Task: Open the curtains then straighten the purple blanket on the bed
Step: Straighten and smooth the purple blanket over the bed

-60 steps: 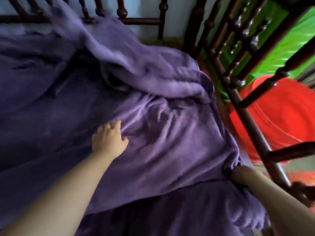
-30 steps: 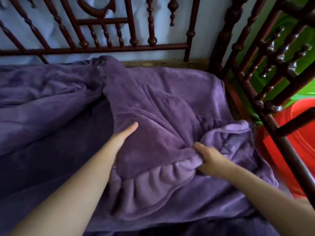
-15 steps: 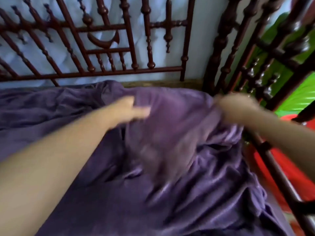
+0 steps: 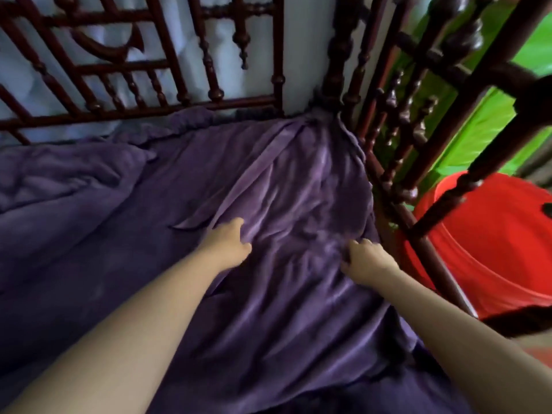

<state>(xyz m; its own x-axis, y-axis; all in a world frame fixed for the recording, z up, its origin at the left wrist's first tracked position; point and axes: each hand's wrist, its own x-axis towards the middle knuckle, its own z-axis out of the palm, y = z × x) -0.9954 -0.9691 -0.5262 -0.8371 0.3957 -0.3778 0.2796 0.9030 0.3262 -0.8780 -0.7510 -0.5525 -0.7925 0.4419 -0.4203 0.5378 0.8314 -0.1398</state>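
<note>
Two hands: both lie on the purple blanket, low on the bed's right side.
Left hand: fingers curled lightly, knuckles pressing the cloth; whether they pinch a fold, I cannot tell.
Right hand: fingers bent into the fabric near the side rail, seemingly bunching it; a firm grasp is not clear.
Change: a second ago a frilled fold was held doubled over near the person; now that flap is thrown open toward the far right corner post.
Meaning: the spreading is largely done on this side; smoothing remains.
Blanket axis: creases run from the near hands to the far corner, its long line pointing there.
Far left: a rumpled heap lies unflattened below the headboard.
Beyond the rail: red tub, right.
</note>
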